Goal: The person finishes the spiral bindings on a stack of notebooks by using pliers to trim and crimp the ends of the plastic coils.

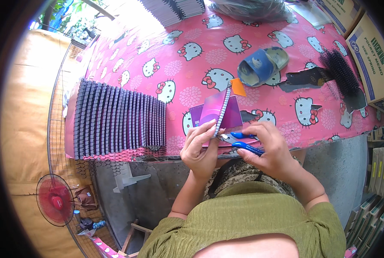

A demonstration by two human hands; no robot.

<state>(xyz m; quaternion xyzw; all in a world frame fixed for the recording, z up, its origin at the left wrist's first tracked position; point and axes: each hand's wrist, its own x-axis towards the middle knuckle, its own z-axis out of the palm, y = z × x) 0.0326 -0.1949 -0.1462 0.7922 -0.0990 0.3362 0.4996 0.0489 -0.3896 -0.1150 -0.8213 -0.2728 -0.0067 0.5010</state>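
Note:
My left hand (200, 148) is closed around the lower end of a small purple spiral notebook (214, 104), tilted up at the table's front edge. Its coil (224, 107) faces right and runs up from my fingers. Blue-handled pliers (251, 149) are gripped in my right hand (268, 144), one handle above the other, with the jaws pointing at the coil's lower end. My left fingers partly hide where the jaws meet the wire. Behind the notebook lies another purple cover or notebook (235, 115), and an orange flap (238, 87) shows near the coil's top.
Spiral notebooks (119, 120) are stacked at the left on the pink patterned tablecloth (179, 64). A blue slipper (256, 68) lies ahead. Black coils (339, 71) and cardboard boxes (374, 56) are at the right. More notebooks (172, 10) and a plastic bag (252, 9) sit far back. A red fan (55, 200) stands lower left.

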